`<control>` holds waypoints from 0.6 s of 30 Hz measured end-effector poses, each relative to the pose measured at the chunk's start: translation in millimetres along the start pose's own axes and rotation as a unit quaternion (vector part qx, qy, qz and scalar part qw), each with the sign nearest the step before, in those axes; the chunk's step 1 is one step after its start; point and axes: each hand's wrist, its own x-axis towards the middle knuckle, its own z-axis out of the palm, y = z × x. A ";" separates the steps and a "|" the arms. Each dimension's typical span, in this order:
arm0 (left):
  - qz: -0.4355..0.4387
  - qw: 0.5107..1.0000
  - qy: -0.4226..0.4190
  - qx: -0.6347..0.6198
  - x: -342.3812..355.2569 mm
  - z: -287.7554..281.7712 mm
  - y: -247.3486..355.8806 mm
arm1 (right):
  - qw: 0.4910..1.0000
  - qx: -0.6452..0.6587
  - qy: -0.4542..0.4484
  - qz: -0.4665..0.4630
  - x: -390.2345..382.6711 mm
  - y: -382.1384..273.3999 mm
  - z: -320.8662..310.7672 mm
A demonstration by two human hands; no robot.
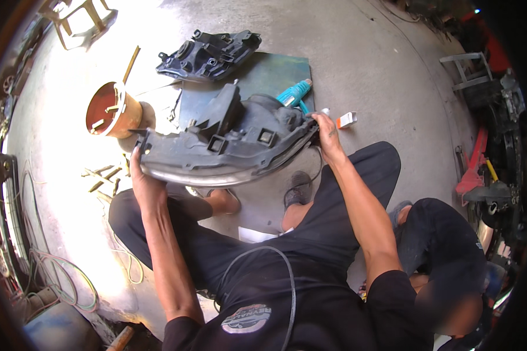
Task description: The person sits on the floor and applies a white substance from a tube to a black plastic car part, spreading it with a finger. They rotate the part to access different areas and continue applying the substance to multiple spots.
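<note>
I hold a large black headlight housing (228, 149) with its back up and clear lens edge downward, above my legs. My left hand (148, 181) grips its left end, thumb on the side. My right hand (329, 138) is closed on its right end. Behind it, a second black headlight unit (208, 52) rests on a dull green board (278, 64) on the floor, with a teal heat gun (293, 93) partly hidden by the held housing. A small white-and-orange box (346, 120) lies right of my right hand.
A rusty bucket (122, 120) with sticks and wood pieces (99, 175) is at left, near coiled hoses (64, 281). A plastic chair (81, 14) stands at upper left. A red jack (473, 169) is at right. Another person (445, 251) crouches at my lower right.
</note>
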 end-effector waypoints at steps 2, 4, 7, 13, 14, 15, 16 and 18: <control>0.036 0.997 -0.025 -0.057 13.7 -31.9 -1.2 | 1.000 -0.021 0.000 0.023 -11.2 -14.1 24.7; 0.066 0.994 0.012 -0.092 12.2 -35.9 -2.4 | 0.999 -0.044 -0.022 -0.001 -9.5 -35.6 27.8; 0.103 0.985 -0.064 -0.121 6.8 -23.0 -0.5 | 0.996 -0.045 -0.011 -0.072 6.4 -74.7 30.4; 0.012 0.996 0.079 -0.043 39.6 -29.8 -11.2 | 0.986 -0.133 -0.081 -0.057 19.3 -39.8 18.3; -0.029 0.996 0.074 -0.048 40.8 -28.9 -24.7 | 0.985 -0.154 -0.058 -0.052 18.5 -1.8 5.4; -0.019 0.997 0.051 -0.053 38.4 -36.3 -30.1 | 0.992 -0.107 -0.042 0.044 12.0 6.8 9.5; -0.005 0.998 0.033 -0.053 32.4 -41.7 -31.9 | 0.988 -0.054 -0.032 0.144 3.9 12.7 19.0; -0.016 0.996 0.059 -0.058 17.1 -25.6 -23.9 | 0.987 -0.034 -0.056 0.150 2.5 22.4 17.9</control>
